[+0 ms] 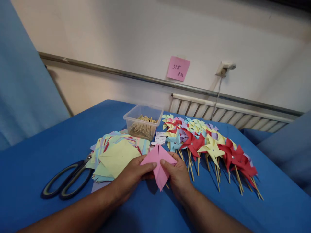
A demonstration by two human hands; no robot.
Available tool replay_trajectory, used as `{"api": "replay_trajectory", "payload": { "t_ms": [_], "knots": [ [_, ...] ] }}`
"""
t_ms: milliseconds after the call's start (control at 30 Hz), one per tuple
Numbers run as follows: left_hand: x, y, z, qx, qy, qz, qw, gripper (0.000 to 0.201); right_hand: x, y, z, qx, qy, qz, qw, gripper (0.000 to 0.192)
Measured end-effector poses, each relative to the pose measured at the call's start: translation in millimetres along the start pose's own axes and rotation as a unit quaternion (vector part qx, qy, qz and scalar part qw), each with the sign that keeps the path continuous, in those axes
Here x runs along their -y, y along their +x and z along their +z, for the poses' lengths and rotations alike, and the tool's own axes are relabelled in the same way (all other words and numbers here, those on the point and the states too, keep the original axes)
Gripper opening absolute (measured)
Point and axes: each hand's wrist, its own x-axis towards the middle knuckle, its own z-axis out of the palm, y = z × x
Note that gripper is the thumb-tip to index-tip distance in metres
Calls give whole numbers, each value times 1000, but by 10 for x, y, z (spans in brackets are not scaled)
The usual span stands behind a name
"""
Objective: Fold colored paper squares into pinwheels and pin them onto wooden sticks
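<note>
Head view: pinched the pink paper [158, 155] under both thumbs, left hand [132, 173] and right hand [178, 171] at opposite side corners, above the blue cloth [80, 142], between paper stack [121, 157] and pinwheels [213, 149]. Looked very light, thin, bendy, easily creased or torn, unlikely to slip. Called for gentle pressure near those corners, away from the slit-like line at the far tip.
</note>
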Motion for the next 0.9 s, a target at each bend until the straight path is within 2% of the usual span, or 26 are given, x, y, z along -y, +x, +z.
{"api": "replay_trajectory", "payload": {
  "t_ms": [67, 167, 300, 467, 567, 900],
  "knots": [
    [1, -9, 5, 22, -42, -4, 999, 30, -12, 9, -14, -14, 17, -4, 1000, 36],
    [16, 3, -22, 26, -65, -20, 997, 27, -36, 26, -47, -19, 37, -11, 999, 35],
    [35, 31, -46, 17, -50, -31, 998, 23, -55, 39, -70, -17, 36, -21, 999, 32],
    [30, 23, -15, 34, -38, -16, 999, 32, -35, 30, -38, -25, 31, -16, 999, 35],
    [42, 27, -6, 23, -36, -7, 999, 36, -19, 21, -15, -30, 31, -20, 999, 36],
    [52, 39, -4, 20, -42, -8, 999, 39, -23, 16, -15, -39, 31, -22, 999, 38]
  ]
}}
